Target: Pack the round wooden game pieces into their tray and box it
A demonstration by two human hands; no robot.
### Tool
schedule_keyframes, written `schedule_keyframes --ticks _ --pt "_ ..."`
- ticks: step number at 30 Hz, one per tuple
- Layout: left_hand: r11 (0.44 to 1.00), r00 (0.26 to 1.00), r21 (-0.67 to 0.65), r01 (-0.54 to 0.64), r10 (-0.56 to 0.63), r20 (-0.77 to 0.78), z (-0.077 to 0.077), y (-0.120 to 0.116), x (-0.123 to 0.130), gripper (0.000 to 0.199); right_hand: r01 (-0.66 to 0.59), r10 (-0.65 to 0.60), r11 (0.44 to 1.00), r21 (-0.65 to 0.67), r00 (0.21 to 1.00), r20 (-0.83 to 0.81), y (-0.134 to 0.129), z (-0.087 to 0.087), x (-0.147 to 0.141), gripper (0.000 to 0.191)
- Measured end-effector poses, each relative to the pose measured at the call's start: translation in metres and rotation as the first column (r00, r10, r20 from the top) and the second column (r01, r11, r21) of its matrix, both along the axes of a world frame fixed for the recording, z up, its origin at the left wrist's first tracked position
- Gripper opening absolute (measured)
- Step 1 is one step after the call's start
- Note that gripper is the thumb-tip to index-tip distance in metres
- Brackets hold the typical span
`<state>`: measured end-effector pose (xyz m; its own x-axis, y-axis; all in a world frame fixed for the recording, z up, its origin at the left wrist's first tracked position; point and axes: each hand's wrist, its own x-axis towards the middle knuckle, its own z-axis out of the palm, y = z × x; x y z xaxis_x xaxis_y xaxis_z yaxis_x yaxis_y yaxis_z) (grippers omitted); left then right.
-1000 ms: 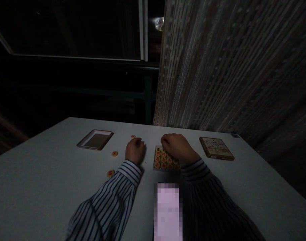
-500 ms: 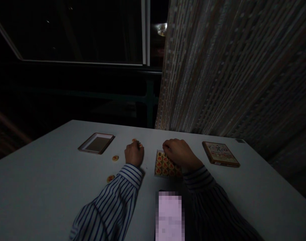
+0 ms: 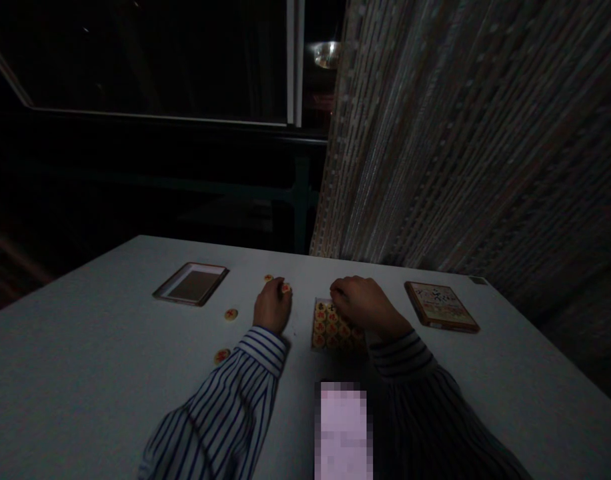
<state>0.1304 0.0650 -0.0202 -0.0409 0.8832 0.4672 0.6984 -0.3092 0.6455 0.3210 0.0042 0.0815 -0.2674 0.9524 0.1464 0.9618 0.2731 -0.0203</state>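
My left hand (image 3: 272, 308) is closed on a round xiangqi piece (image 3: 286, 288) with a red character, held at the fingertips just above the table. Beyond it lies another piece (image 3: 268, 277). Two more, one piece (image 3: 230, 314) and a nearer piece (image 3: 222, 356), rest to the left of my forearm. My right hand (image 3: 368, 305) is over the far right part of a shallow tray (image 3: 312, 337) filled with rows of xiangqi pieces (image 3: 331, 329). Its fingers are bent together, and their tips are turned away, so what they hold is hidden.
An empty-looking box lid (image 3: 201, 303) lies at the left of the white table (image 3: 110, 373). A flat printed box (image 3: 440, 307) sits at the right. Near me is a pixelated pink screen (image 3: 343, 430). A bead curtain (image 3: 410, 167) hangs behind the table's far edge.
My left hand has shifted a little to the right, and the piece at its fingertips shows more plainly. My right hand stays over the tray. The view has tilted slightly.
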Motion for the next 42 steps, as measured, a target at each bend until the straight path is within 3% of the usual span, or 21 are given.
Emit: schedule_keyframes --ticks 8,14,19,25,30,36,42 --pt "0.992 0.988 0.093 0.086 -0.097 0.124 0.004 -0.002 0.004 0.032 0.006 -0.006 1.0 0.005 1.0 0.006 -0.001 0.002 0.001 0.029" --pt "0.995 0.946 0.04 0.096 -0.103 0.308 0.0 0.0 0.006 0.031 0.016 -0.016 1.0 -0.006 1.0 0.0 -0.003 0.005 0.002 0.029" --pt "0.983 0.848 -0.073 0.168 -0.106 0.519 0.001 -0.004 0.013 0.034 0.023 -0.023 0.999 -0.022 1.0 0.002 -0.005 0.009 0.002 0.03" --pt "0.951 0.68 -0.07 0.302 -0.164 0.714 0.009 -0.012 0.023 0.036 -0.002 0.002 1.0 0.023 1.0 -0.015 -0.008 0.012 0.004 0.031" --pt "0.921 0.63 -0.163 0.353 -0.105 0.77 0.016 -0.022 0.029 0.037 0.006 -0.006 0.999 0.034 1.0 -0.019 -0.009 0.013 0.004 0.03" --pt "0.897 0.579 -0.174 0.405 -0.105 0.808 0.021 -0.027 0.042 0.035 0.032 -0.032 0.999 0.004 0.999 -0.016 -0.009 0.016 0.004 0.03" --pt "0.894 0.573 -0.138 0.427 -0.149 0.806 0.009 -0.025 0.051 0.031 0.032 -0.032 0.999 0.002 0.999 -0.027 -0.008 0.013 0.005 0.031"
